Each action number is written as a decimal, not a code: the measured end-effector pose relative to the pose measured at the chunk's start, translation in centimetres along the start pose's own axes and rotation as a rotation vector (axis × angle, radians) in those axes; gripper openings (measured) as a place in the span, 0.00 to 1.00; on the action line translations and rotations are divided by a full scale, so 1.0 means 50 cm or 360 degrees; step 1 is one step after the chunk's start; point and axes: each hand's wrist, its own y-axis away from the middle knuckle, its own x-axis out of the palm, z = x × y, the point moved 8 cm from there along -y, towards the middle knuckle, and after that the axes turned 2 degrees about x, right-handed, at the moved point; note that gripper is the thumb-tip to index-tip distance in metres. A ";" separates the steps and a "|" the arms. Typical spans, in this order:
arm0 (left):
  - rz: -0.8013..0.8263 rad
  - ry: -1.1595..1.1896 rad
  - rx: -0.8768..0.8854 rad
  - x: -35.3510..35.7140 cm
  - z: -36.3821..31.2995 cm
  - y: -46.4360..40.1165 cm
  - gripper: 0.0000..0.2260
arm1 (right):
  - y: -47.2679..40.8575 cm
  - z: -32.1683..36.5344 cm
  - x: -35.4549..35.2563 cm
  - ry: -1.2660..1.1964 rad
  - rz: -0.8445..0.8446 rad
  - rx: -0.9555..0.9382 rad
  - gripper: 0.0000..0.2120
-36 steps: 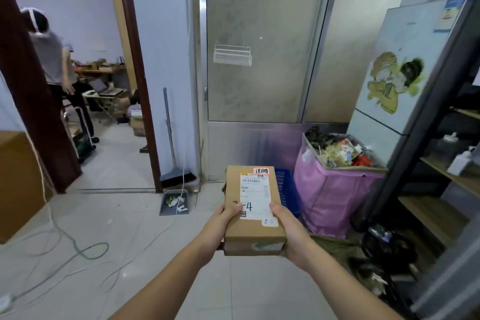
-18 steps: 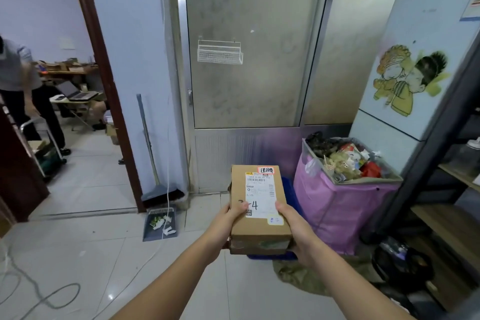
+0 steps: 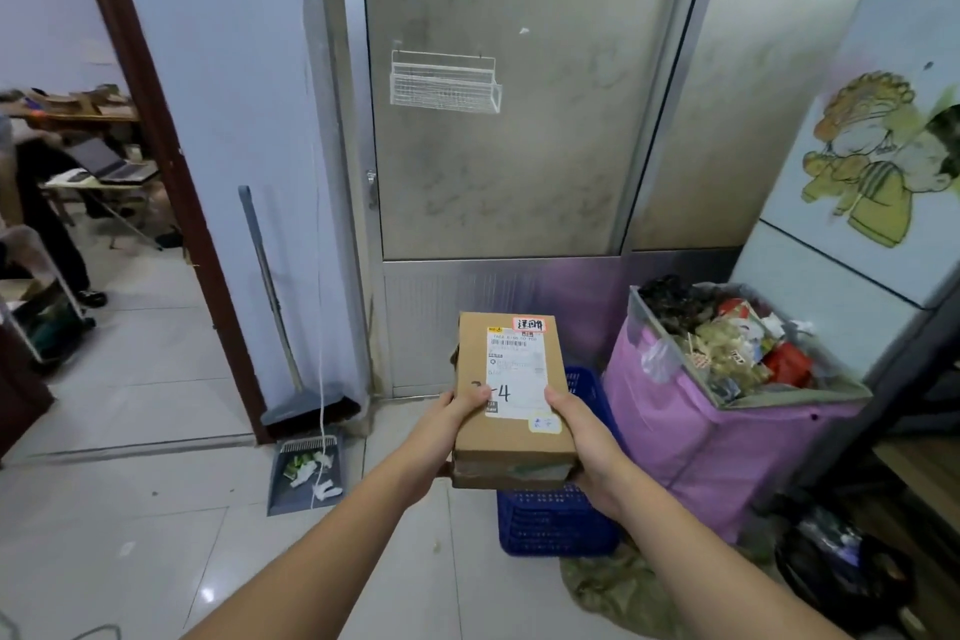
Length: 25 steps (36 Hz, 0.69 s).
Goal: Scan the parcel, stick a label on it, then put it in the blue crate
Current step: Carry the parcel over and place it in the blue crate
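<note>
Cardboard parcel (image 3: 511, 395) held in both hands above the blue crate (image 3: 558, 520).

Parcel: matte brown box, rectangular, white printed label (image 3: 517, 369) and a small red sticker (image 3: 530, 324) on top; "4" handwritten. Left hand (image 3: 452, 418) and right hand (image 3: 584, 437) clasp its long sides, thumbs on the top face. Crate: blue lattice plastic on tiled floor, contents hidden by the parcel. Just beside it, a pink-lined bin (image 3: 727, 447) heaped with mixed rubbish. Grey dustpan (image 3: 306, 478) holds white and green scraps.

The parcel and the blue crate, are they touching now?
Cannot tell. In the head view the parcel, held by both hands, overlaps the blue crate behind it, so any gap is hidden.
</note>
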 end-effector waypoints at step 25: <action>0.0396 -0.0129 -0.0078 -0.138 -0.143 -0.604 0.25 | -0.530 0.155 0.004 -0.0167 -0.0330 0.0031 0.27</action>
